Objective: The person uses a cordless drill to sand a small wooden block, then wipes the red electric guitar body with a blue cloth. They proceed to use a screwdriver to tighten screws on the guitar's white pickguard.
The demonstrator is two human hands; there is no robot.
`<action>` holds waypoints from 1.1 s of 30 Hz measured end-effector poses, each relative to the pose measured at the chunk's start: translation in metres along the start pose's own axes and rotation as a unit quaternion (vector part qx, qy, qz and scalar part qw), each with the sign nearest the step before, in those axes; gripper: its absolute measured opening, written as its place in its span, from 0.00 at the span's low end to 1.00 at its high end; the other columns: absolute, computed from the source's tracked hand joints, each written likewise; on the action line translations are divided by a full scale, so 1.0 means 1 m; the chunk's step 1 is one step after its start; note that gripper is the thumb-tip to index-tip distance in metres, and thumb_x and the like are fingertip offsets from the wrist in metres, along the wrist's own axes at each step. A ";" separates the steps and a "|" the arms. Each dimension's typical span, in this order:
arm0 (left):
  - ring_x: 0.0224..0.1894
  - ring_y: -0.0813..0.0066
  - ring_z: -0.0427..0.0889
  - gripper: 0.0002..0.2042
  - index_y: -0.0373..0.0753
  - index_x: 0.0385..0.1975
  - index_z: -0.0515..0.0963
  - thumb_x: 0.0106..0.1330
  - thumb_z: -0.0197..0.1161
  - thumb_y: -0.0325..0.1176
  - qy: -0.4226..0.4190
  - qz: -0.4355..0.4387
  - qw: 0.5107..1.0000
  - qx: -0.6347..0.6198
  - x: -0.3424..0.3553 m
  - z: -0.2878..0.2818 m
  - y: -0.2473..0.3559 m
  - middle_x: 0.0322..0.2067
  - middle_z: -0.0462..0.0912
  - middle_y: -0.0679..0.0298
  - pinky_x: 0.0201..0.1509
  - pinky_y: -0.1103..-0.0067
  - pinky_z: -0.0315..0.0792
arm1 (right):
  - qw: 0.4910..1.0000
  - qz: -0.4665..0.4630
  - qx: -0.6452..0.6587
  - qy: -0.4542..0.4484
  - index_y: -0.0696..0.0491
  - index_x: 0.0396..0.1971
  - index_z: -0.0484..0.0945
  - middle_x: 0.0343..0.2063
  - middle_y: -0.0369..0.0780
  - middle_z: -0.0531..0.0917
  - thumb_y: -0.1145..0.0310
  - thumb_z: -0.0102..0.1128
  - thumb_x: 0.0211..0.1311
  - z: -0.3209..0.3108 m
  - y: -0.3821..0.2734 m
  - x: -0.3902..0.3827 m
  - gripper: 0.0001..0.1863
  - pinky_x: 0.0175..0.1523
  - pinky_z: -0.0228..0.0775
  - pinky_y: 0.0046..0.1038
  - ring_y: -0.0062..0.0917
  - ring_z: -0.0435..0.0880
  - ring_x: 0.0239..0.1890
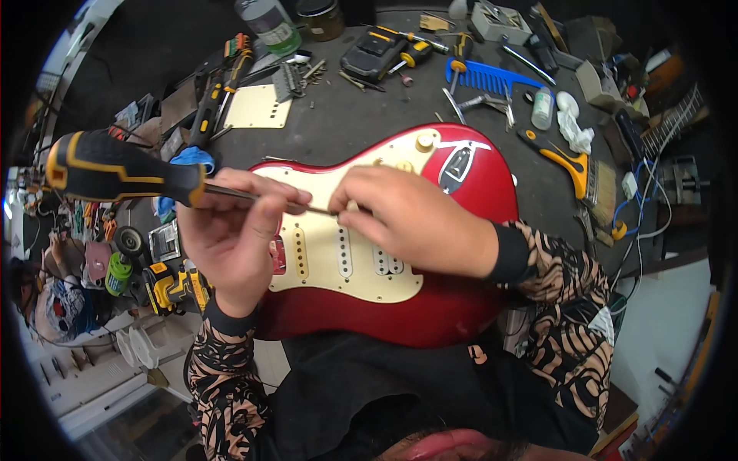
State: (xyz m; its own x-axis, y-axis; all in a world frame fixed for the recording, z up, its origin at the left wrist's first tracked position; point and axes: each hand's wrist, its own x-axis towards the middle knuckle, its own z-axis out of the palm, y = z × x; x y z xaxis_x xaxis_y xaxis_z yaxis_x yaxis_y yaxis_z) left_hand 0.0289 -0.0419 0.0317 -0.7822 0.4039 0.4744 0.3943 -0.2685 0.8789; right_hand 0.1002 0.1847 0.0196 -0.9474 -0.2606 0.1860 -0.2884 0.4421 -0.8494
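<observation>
A red electric guitar body (461, 311) lies in front of me, with a cream pickguard (323, 286) screwed onto its top. My left hand (234, 238) grips a large black and yellow screwdriver (115, 167) by its shaft, handle toward the left. The shaft runs roughly level above the pickguard toward my right hand (411, 219). My right fingers are pinched together at the tip; a small pale bit shows there, too hidden to name. Below my hands are the pickups (344, 253). Cream knobs (425, 141) and an oval jack plate (457, 167) sit beyond the right hand.
On the dark bench (338, 127) lie a spare pickguard (259, 107), a blue comb-like tool (492, 77), pliers (484, 104), a brush with a yellow handle (565, 161) and a small bottle (542, 109). A cordless drill (169, 288) and green can (118, 274) stand left.
</observation>
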 end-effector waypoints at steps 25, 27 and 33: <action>0.41 0.77 0.86 0.14 0.30 0.57 0.70 0.75 0.62 0.15 -0.104 0.006 0.988 0.112 0.049 0.019 -0.033 0.40 0.84 0.61 0.47 0.79 0.82 | 0.991 -0.010 -0.129 0.028 0.55 0.40 0.84 0.46 0.40 0.83 0.78 0.61 0.66 -0.019 0.019 0.023 0.06 0.66 0.67 0.38 0.38 0.78 0.56; 0.41 0.78 0.86 0.13 0.31 0.56 0.71 0.76 0.63 0.16 -0.109 0.008 0.986 0.126 0.045 0.019 -0.038 0.40 0.84 0.61 0.47 0.80 0.81 | 0.990 -0.015 -0.137 0.020 0.55 0.39 0.84 0.46 0.40 0.83 0.80 0.59 0.65 -0.019 0.020 0.021 0.07 0.67 0.67 0.39 0.38 0.78 0.57; 0.43 0.78 0.86 0.15 0.31 0.57 0.72 0.75 0.63 0.15 -0.133 -0.009 0.981 0.142 0.038 0.021 -0.040 0.41 0.84 0.62 0.49 0.80 0.82 | 0.983 -0.050 -0.172 0.032 0.56 0.37 0.85 0.47 0.41 0.83 0.82 0.58 0.61 -0.015 0.028 0.013 0.09 0.67 0.67 0.39 0.40 0.77 0.59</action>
State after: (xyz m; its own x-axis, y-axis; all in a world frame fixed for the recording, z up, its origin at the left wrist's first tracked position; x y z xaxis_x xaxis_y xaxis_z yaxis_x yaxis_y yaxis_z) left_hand -0.0059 0.0026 0.0154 -0.6516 0.6305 0.4217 0.5292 -0.0204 0.8482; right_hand 0.0775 0.2062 0.0054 -0.9155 -0.2677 0.3004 -0.4002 0.6836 -0.6104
